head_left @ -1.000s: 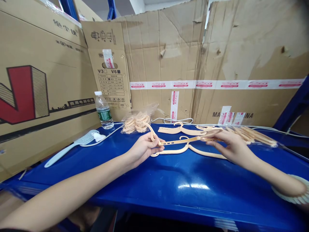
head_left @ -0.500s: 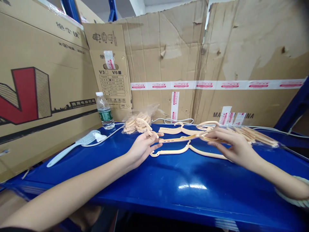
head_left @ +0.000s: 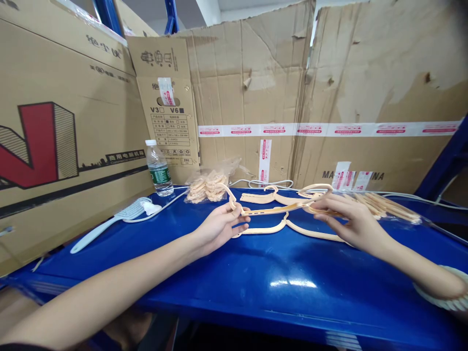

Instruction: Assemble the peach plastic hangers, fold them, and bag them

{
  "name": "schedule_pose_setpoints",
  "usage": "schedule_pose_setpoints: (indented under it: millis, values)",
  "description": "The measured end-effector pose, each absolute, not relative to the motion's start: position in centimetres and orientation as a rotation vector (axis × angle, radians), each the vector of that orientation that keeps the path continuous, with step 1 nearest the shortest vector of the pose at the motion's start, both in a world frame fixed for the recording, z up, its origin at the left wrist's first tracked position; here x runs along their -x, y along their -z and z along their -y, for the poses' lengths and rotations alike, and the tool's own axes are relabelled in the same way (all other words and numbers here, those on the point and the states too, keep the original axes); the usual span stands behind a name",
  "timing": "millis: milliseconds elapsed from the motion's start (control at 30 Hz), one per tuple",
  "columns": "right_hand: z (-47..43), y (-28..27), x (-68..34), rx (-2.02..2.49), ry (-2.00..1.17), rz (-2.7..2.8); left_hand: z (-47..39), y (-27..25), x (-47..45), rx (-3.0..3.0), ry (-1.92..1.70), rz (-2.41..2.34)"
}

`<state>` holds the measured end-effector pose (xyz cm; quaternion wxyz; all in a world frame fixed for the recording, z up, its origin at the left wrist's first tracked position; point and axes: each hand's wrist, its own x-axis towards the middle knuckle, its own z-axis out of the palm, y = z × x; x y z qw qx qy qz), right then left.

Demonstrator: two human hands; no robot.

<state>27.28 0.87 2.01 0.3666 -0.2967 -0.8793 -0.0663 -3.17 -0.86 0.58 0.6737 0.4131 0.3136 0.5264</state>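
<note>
Between my hands is a beige plastic clothes hanger (head_left: 272, 210) with slots along its arm. My right hand (head_left: 351, 222) is closed around the hanger's right part, fingers hiding some of it. My left hand (head_left: 219, 226) pinches a curved beige plastic piece (head_left: 228, 193) against the left end of the hanger's arm; the piece sticks up above my fingers. Whether the two are joined I cannot tell. Beneath lies a second beige hanger (head_left: 310, 232) on the blue table (head_left: 256, 287), its left end partly behind my left fingers. Another hanger (head_left: 258, 197) lies just beyond.
A clear bag of beige plastic pieces (head_left: 208, 187) sits behind my left hand. Past my right hand lies a bag of beige sticks (head_left: 395, 208). A water bottle (head_left: 159, 170), a pale blue brush (head_left: 109, 224) and a white cable (head_left: 270, 182) are near the cardboard walls (head_left: 248, 97).
My left hand has moved slightly right, bringing the curved piece to the end of the hanger's arm. My right hand has stayed nearly still.
</note>
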Motion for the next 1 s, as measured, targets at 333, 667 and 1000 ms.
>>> schedule_pose_setpoints:
  millis: [333, 667, 1000]
  values:
    - [-0.4, -2.0, -26.7, 0.730, 0.179, 2.223, 0.9, -0.5, 3.2, -0.955, -1.220, -0.718]
    - [0.5, -1.3, -25.8, 0.658, 0.181, 2.218, 0.9, -0.2, 3.2, -0.996, -1.371, -0.880]
    - [0.7, -1.5, -25.7, 0.762, 0.080, 2.214, 1.1, -0.3, 3.2, -1.043, -1.521, -0.926]
